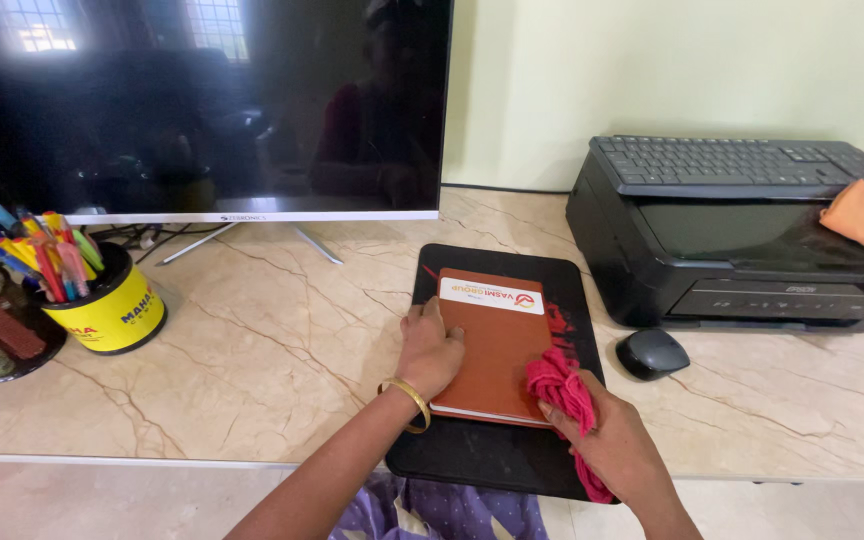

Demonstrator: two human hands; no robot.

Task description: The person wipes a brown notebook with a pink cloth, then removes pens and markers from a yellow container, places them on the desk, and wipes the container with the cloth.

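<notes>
Here the left hand point(430, 352) rests flat, fingers spread, on the brown notebook point(493, 345), which lies on a black mat point(492, 455) on the marble surface point(262, 340). The right hand point(620, 448), fingers closed on a red cloth point(562, 388), presses it against the notebook's lower right corner; judging by this, wiping is underway, most of the cover untouched.

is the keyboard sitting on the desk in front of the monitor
No, the keyboard lies on top of the black printer, right of the monitor.
</notes>
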